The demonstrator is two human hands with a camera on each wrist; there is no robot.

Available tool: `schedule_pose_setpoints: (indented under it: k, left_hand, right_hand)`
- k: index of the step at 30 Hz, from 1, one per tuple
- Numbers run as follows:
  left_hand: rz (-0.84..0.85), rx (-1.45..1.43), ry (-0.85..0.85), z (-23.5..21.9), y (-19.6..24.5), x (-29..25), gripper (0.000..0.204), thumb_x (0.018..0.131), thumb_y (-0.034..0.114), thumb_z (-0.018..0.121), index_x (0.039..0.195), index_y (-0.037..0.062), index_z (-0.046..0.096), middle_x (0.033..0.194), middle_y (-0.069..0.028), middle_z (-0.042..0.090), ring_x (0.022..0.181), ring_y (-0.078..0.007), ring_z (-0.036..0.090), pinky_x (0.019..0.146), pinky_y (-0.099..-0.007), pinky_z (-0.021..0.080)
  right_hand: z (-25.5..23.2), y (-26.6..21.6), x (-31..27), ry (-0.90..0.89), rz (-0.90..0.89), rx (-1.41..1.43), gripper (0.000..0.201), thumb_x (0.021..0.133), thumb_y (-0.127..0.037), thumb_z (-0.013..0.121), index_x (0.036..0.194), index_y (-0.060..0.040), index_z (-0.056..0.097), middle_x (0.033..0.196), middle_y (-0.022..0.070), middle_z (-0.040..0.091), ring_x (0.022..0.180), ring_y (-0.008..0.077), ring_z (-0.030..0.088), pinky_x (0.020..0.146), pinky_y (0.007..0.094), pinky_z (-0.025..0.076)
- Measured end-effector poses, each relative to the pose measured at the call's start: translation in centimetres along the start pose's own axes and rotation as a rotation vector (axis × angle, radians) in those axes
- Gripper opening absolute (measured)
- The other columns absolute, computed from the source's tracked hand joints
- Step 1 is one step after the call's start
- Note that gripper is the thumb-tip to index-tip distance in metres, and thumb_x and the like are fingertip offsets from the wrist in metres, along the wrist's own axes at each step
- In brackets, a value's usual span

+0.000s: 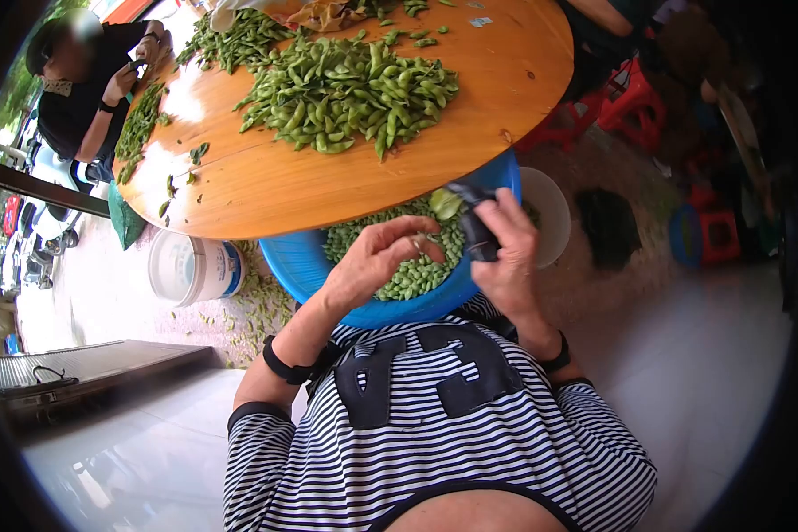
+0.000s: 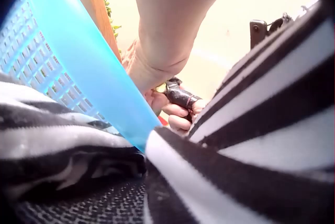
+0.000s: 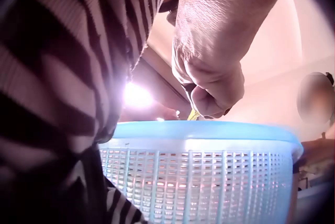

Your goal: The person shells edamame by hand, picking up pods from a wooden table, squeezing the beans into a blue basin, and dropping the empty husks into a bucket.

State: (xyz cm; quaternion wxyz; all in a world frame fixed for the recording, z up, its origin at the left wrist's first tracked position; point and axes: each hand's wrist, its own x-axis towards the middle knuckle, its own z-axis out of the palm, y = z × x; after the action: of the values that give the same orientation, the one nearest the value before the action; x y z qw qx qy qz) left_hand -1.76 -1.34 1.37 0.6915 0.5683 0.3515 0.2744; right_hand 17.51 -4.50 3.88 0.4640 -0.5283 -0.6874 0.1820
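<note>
My right hand (image 1: 508, 257) has black wrapping on its thumb and finger area and pinches a green soybean pod (image 1: 446, 204) over the blue basket (image 1: 284, 266). Facing it, my left hand (image 1: 377, 257) hovers above the basket, its fingers loosely bent and nothing seen between them. Shelled green beans (image 1: 421, 273) fill the basket's bottom. In the left wrist view the black wrapping (image 2: 180, 97) shows wrinkled, close beside the left hand. The right wrist view has the pod's yellow-green tip (image 3: 193, 114) just below the right hand's curled fingers, over the basket rim.
A large heap of soybean pods (image 1: 346, 93) lies on the round wooden table (image 1: 266, 191). White buckets (image 1: 182, 270) stand either side of the basket. Pod husks litter the floor at left. Another person (image 1: 84, 89) sits across the table; red stools (image 1: 634, 106) are at right.
</note>
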Motion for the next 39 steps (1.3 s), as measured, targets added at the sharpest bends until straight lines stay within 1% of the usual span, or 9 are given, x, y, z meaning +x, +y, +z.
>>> schedule_pose_setpoints:
  k: [3,8,11,14,22,24,26,29,39]
  left_hand:
    - [0.052,0.184,-0.089,-2.0,0.3,-1.2,0.032,0.095,0.023,0.057,0.115,-0.0027,0.060,0.096,-0.0073,0.069,0.093,-0.0130,0.063,0.085,-0.0278,0.048]
    - [0.379,0.418,0.562,-12.6,2.2,-1.0,0.029,0.088,-0.009,0.049,0.110,-0.0004,0.065,0.086,-0.0045,0.068,0.078,-0.0093,0.062,0.070,-0.0225,0.050]
    - [0.178,1.015,0.983,-19.7,3.5,0.1,0.020,0.087,0.007,0.062,0.105,0.0069,0.070,0.092,-0.0066,0.069,0.074,-0.0139,0.065,0.064,-0.0265,0.051]
    - [0.110,1.106,0.904,-25.2,1.7,1.7,0.019,0.084,0.013,0.066,0.102,0.0076,0.071,0.095,-0.0084,0.067,0.075,-0.0173,0.066,0.068,-0.0293,0.052]
    - [0.325,1.261,0.876,-21.3,2.4,0.9,0.015,0.085,0.012,0.064,0.097,0.0051,0.071,0.089,-0.0082,0.065,0.069,-0.0161,0.061,0.065,-0.0307,0.049]
    - [0.162,0.830,0.927,-17.4,3.7,-0.8,0.016,0.087,0.009,0.059,0.099,0.0018,0.067,0.085,-0.0075,0.064,0.064,-0.0121,0.057,0.058,-0.0263,0.046]
    - [0.249,0.180,0.641,-13.5,3.5,-1.9,0.013,0.088,0.004,0.056,0.098,-0.0017,0.063,0.086,-0.0064,0.063,0.056,-0.0091,0.053,0.048,-0.0212,0.038]
    - [0.106,-0.143,0.335,-7.0,2.5,-1.9,0.014,0.091,0.007,0.059,0.102,-0.0005,0.064,0.084,-0.0049,0.063,0.046,-0.0052,0.044,0.039,-0.0189,0.028]
    - [0.109,-0.147,0.239,0.0,0.6,0.1,0.009,0.092,0.002,0.059,0.098,-0.0038,0.063,0.078,-0.0011,0.053,0.053,-0.0078,0.051,0.050,-0.0217,0.040]
  right_hand:
    - [-3.2,2.5,0.7,0.197,0.009,-0.323,0.032,0.070,0.009,0.055,0.100,0.0002,0.060,0.090,0.0141,0.051,0.082,0.0330,0.057,0.070,0.0402,0.045]
    - [-8.2,8.3,-0.7,0.245,0.164,-0.679,0.034,0.076,0.007,0.055,0.110,0.0035,0.054,0.097,0.0219,0.058,0.092,0.0420,0.057,0.077,0.0452,0.046]
    - [-8.5,7.7,-1.2,0.220,0.210,-0.645,0.035,0.075,0.007,0.055,0.110,0.0049,0.054,0.098,0.0224,0.059,0.092,0.0419,0.058,0.078,0.0440,0.046]
    - [-7.7,6.7,-1.0,0.190,0.249,-0.595,0.037,0.073,0.009,0.055,0.110,0.0053,0.055,0.098,0.0222,0.059,0.092,0.0416,0.058,0.078,0.0432,0.046]
    - [-5.3,5.0,0.2,0.099,0.187,-0.447,0.031,0.073,0.007,0.055,0.104,0.0035,0.056,0.089,0.0204,0.058,0.087,0.0406,0.058,0.074,0.0419,0.046]
    - [-4.4,4.0,0.5,0.043,0.122,-0.261,0.024,0.077,0.005,0.056,0.100,0.0025,0.057,0.086,0.0192,0.058,0.081,0.0397,0.059,0.070,0.0388,0.047]
    - [-2.5,3.9,0.4,0.021,0.109,-0.051,0.017,0.080,0.004,0.056,0.097,0.0029,0.059,0.082,0.0164,0.060,0.071,0.0281,0.059,0.065,0.0323,0.046]
    - [-1.1,1.6,0.6,-0.202,0.212,0.290,0.020,0.083,0.005,0.054,0.101,0.0033,0.061,0.080,0.0105,0.061,0.068,0.0127,0.054,0.061,0.0254,0.044]
    - [-0.3,1.6,0.4,-0.451,0.589,0.916,0.031,0.076,0.009,0.046,0.100,0.0030,0.065,0.066,-0.0028,0.048,0.057,0.0018,0.042,0.048,0.0184,0.032]
